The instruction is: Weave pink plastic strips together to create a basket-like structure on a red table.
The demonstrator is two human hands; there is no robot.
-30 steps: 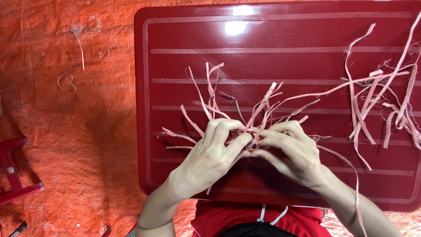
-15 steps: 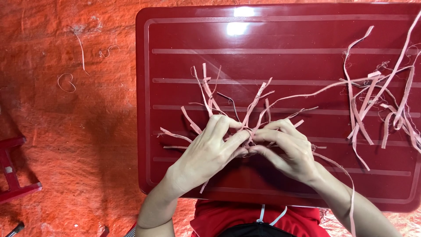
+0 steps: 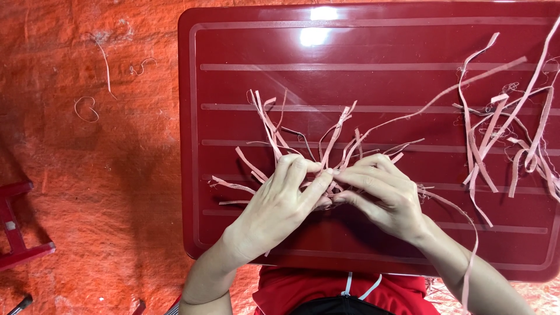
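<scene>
On a dark red plastic table (image 3: 373, 52), my left hand (image 3: 280, 207) and my right hand (image 3: 388, 195) meet at the middle, fingertips pinched together on a bundle of thin pink strips (image 3: 326, 146). The strips fan out upward and to the left from between my fingers. One long pink strip (image 3: 443, 96) runs from the bundle toward the upper right. Another strip drapes over my right forearm and hangs down (image 3: 472, 251).
A loose pile of pink strips (image 3: 507, 134) lies at the table's right side. The floor is covered by orange-red cloth (image 3: 87, 175) with a few stray scraps (image 3: 86, 109). Part of a red stool (image 3: 14, 233) shows at the lower left.
My hands stay pinched on the bundle, shifting slightly. The fanned strips have rearranged a little.
</scene>
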